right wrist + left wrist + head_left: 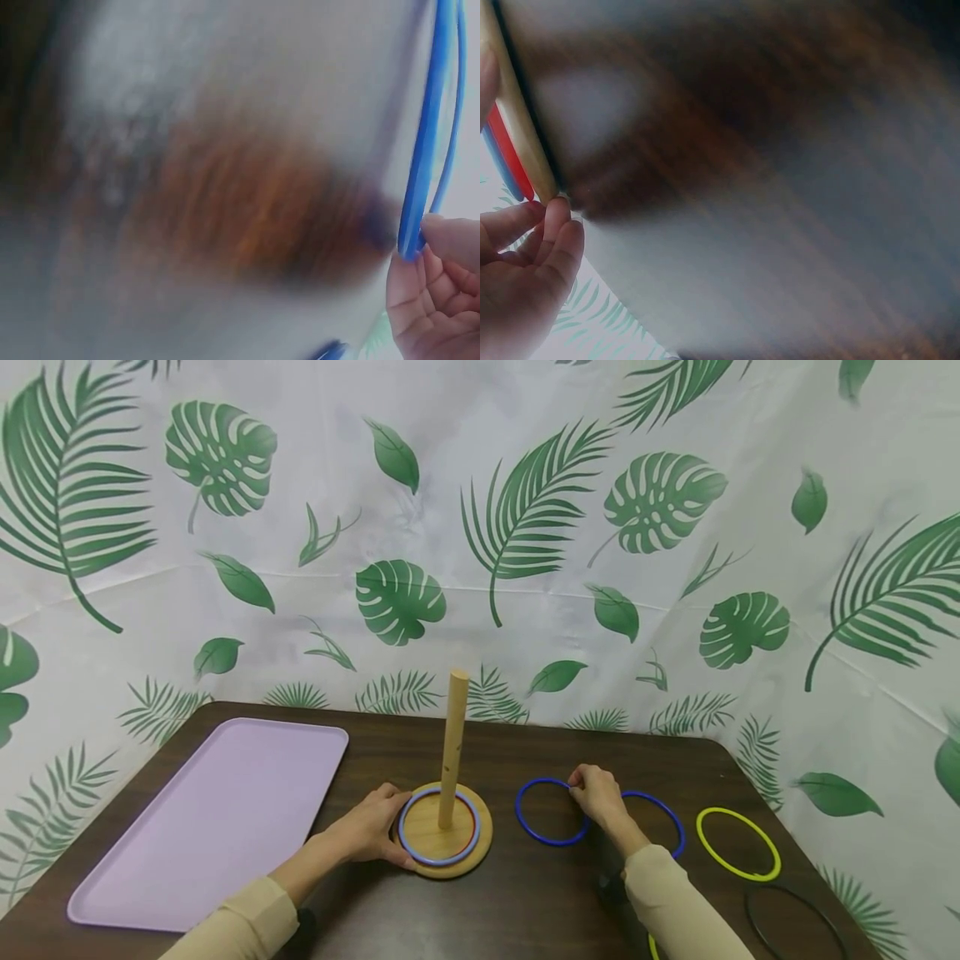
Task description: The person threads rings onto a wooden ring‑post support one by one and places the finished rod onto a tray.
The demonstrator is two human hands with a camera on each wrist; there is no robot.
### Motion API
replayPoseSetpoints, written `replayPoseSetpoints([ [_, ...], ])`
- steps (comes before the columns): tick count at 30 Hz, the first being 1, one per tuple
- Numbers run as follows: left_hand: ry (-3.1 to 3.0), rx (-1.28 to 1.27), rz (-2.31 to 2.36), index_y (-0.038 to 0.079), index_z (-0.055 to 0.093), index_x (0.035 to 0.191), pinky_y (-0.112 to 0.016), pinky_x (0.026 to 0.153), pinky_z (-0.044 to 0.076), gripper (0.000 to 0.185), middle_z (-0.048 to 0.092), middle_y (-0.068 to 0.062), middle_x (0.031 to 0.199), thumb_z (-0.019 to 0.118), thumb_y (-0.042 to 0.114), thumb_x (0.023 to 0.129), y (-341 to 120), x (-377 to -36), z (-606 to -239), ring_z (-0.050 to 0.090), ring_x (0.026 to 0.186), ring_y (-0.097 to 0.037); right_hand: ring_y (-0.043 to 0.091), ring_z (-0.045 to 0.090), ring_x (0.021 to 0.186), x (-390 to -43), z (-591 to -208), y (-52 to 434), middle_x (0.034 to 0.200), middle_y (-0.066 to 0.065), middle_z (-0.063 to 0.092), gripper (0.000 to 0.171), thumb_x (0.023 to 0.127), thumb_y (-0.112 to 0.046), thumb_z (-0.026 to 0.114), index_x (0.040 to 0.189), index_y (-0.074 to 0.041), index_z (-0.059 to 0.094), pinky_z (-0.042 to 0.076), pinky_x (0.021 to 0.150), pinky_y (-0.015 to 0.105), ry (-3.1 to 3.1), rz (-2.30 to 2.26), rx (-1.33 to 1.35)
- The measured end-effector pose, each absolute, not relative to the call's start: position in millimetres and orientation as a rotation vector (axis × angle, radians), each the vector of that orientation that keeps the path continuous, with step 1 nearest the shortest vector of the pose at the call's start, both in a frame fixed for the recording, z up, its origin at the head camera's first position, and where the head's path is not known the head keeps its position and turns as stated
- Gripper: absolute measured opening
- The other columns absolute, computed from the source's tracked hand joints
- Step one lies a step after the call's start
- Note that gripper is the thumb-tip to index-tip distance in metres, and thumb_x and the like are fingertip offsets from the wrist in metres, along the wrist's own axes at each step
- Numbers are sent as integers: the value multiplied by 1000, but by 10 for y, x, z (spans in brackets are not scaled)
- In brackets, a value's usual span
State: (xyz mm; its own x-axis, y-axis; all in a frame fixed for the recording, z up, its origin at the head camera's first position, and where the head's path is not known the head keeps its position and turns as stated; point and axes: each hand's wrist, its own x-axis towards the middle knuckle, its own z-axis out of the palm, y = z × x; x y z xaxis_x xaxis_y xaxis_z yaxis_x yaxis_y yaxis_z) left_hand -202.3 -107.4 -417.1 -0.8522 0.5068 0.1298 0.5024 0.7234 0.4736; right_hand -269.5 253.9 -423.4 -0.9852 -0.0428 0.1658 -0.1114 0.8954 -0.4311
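Observation:
A wooden stand has an upright post (453, 743) on a round base (426, 835). Around the foot of the post lie a light blue ring (438, 862) and a red ring (476, 837), the red mostly hidden under the light blue. My left hand (369, 827) grips the base at its left edge, thumb toward the front; the left wrist view shows fingertips at the wooden rim (526, 124). To the right of the stand, my right hand (600, 795) pinches the edge of a blue ring (555, 842), which appears tilted upright in the right wrist view.
A second blue ring (681, 835) lies partly behind my right wrist. Farther right are a yellow ring (756, 877) and a dark ring (780, 886). Another yellow ring (652, 947) peeks out beside my right sleeve. A lilac tray (217, 827) takes up the table's left side. Leaf-printed cloth (480, 527) hangs behind.

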Motion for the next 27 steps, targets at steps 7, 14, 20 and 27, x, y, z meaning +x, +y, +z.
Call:
replayPoseSetpoints([
  [7,2895,816,808,-12,50,125,-48,90,45,92,52,-18,111,90,34,56,-1072,-2027,-4167,52,105,-34,20,56,68,-2677,-4127,2497,73,6,64,4,79,-4,68,81,-1,65,46,65,37,-2795,819,103],
  [14,2889,810,807,-10,51,125,-48,90,45,93,52,-17,112,90,37,56,-1076,-2019,-4172,52,105,-34,11,59,62,-2668,-3946,2428,72,9,67,6,83,-5,67,86,1,67,45,66,28,-2613,1040,57],
  [20,2888,810,809,-11,50,125,-48,90,45,93,52,-18,112,90,37,56,-1080,-2018,-4175,52,106,-35,4,57,63,-2631,-3701,2276,75,8,65,14,88,-4,63,96,7,64,46,60,16,-2462,1457,22],
  [27,2893,802,807,-11,51,125,-47,90,45,94,53,-17,111,90,37,55,-1076,-2024,-4176,52,105,-34,8,60,67,-2548,-3381,2054,73,-2,61,20,89,-3,60,102,13,58,50,63,16,-2245,1856,58],
])
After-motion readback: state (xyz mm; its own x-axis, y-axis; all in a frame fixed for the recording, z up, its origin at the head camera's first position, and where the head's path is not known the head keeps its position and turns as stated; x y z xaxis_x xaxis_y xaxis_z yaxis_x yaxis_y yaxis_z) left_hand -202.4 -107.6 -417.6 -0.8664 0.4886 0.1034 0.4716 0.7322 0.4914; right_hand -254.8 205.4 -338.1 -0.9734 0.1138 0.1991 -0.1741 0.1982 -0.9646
